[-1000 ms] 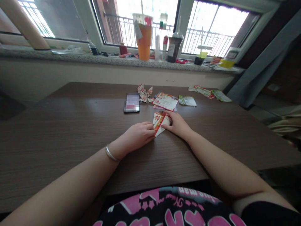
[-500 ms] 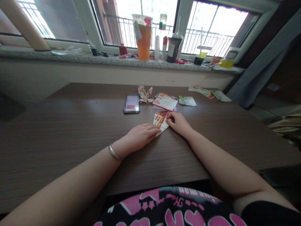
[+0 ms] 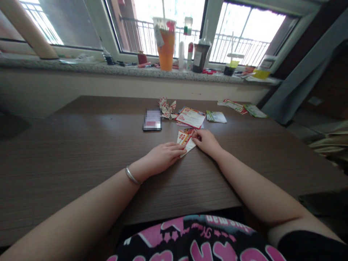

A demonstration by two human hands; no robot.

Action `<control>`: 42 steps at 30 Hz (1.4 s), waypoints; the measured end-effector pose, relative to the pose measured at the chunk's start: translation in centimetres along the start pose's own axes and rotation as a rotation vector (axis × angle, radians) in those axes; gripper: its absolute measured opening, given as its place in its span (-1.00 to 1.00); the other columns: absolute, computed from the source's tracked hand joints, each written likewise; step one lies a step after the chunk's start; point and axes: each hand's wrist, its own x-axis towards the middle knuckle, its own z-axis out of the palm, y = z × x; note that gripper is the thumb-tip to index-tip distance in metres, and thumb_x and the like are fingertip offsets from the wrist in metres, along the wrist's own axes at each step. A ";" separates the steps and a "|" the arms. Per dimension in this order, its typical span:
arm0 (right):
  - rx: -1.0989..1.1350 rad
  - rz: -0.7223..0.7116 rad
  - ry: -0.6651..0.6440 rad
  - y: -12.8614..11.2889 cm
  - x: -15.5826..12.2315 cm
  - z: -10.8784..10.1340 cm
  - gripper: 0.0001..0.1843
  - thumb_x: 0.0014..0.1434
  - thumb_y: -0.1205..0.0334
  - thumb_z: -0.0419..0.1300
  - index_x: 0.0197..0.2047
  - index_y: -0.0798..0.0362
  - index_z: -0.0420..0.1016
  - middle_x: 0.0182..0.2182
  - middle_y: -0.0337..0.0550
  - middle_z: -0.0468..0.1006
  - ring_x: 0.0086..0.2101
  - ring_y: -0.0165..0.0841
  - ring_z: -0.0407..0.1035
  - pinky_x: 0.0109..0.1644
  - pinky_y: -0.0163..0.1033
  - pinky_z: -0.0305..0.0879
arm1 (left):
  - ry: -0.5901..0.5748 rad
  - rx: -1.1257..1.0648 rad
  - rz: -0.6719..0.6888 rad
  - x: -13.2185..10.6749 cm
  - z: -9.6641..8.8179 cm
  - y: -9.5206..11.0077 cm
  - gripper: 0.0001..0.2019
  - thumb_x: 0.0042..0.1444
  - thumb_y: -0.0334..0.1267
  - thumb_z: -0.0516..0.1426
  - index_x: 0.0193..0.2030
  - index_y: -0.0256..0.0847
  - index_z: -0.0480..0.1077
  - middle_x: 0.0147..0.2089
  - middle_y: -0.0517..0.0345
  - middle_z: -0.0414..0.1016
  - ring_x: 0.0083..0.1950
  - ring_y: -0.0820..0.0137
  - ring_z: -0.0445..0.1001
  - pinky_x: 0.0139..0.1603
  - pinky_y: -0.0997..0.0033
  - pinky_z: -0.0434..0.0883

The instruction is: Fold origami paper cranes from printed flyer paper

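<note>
A folded red-and-white printed paper (image 3: 185, 142) lies on the brown wooden table (image 3: 81, 152) just beyond my hands. My left hand (image 3: 162, 156), with a silver bangle on its wrist, lies flat with fingers stretched out, the fingertips pressing the paper's lower left edge. My right hand (image 3: 207, 142) is curled, its fingertips pinching the paper's upper right corner.
Past the paper lie a phone (image 3: 152, 119), a folded paper crane (image 3: 168, 107), a red-and-white leaflet (image 3: 191, 117) and more leaflets (image 3: 216, 116) to the right. The windowsill holds an orange cup (image 3: 165, 43), a dark cup (image 3: 200, 54), bottles and small items.
My left hand has flattened out on the paper's lower edge. My right hand slid up along the paper to its top corner. The paper now lies flatter on the table.
</note>
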 end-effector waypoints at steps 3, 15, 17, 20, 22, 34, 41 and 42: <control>-0.029 -0.015 -0.008 -0.1 0.0 -0.1 -0.91 0.14 0.28 0.16 -0.37 0.03 0.48 -0.36 -0.14 0.54 -0.26 -0.24 0.35 -0.14 -0.15 0.26 | 0.018 0.015 0.001 0.0 0.0 0.1 -0.67 0.34 -0.28 -0.05 0.16 -0.15 0.38 0.22 0.12 0.40 0.17 0.30 0.37 0.24 0.24 0.30; 0.073 -0.088 -0.040 -3.4 -2.6 0.1 -0.55 0.06 0.08 0.26 -0.01 0.06 0.38 0.10 0.08 0.34 0.11 -0.11 0.20 0.20 0.05 0.16 | 0.089 0.113 -0.200 0.0 0.0 2.9 -0.68 0.27 -0.21 0.00 0.07 -0.27 0.40 0.02 -0.07 0.48 0.03 0.14 0.39 0.09 0.07 0.35; 0.071 -0.084 -0.081 -3.8 -3.0 0.4 -0.41 0.00 0.04 0.30 0.07 0.08 0.31 0.19 0.14 0.22 0.19 -0.07 0.11 0.25 0.08 0.10 | 0.099 0.081 -0.216 0.0 0.1 2.8 -0.67 0.25 -0.20 0.02 0.10 -0.25 0.38 0.07 -0.05 0.46 0.12 0.12 0.35 0.18 0.04 0.30; 0.071 -0.063 -0.136 -3.9 -3.2 0.4 -0.27 -0.04 -0.03 0.32 0.14 0.07 0.24 0.27 0.18 0.09 0.26 -0.01 0.00 0.27 0.14 0.05 | 0.100 0.024 -0.219 0.0 0.2 2.2 -0.64 0.23 -0.18 0.05 0.12 -0.22 0.36 0.17 -0.02 0.40 0.23 0.14 0.28 0.28 0.06 0.23; 0.075 -0.042 -0.157 -3.9 -3.2 0.3 -0.21 -0.05 -0.06 0.32 0.18 0.07 0.20 0.29 0.21 0.04 0.28 0.01 -0.04 0.28 0.16 0.01 | 0.091 0.004 -0.216 0.0 0.3 1.8 -0.63 0.21 -0.16 0.06 0.13 -0.20 0.35 0.21 0.00 0.38 0.28 0.14 0.24 0.30 0.05 0.21; 0.032 0.009 -0.179 -3.2 -2.4 0.8 -0.15 -0.05 -0.05 0.31 0.22 0.11 0.13 0.30 0.27 0.02 0.32 0.04 -0.12 0.32 0.25 -0.15 | 0.052 0.027 -0.236 -0.1 0.4 1.4 -0.61 0.23 -0.07 0.05 0.15 -0.13 0.35 0.25 0.05 0.34 0.28 0.10 0.24 0.26 0.04 0.23; -0.005 0.067 -0.109 -2.3 -1.7 1.1 -0.29 0.01 0.00 0.25 0.17 0.10 0.16 0.22 0.24 0.18 0.24 0.06 0.04 0.28 0.28 -0.09 | 0.026 0.018 -0.230 -0.1 0.4 1.3 -0.60 0.23 -0.06 0.04 0.16 -0.10 0.34 0.26 0.06 0.33 0.29 0.07 0.23 0.25 -0.01 0.23; -0.007 0.072 -0.100 -2.3 -1.6 1.1 -0.31 0.01 0.01 0.24 0.16 0.09 0.17 0.19 0.22 0.22 0.22 0.06 0.07 0.28 0.29 -0.08 | 0.024 0.021 -0.230 -0.1 0.4 1.3 -0.60 0.23 -0.05 0.03 0.16 -0.11 0.34 0.25 0.06 0.34 0.28 0.07 0.23 0.24 -0.01 0.24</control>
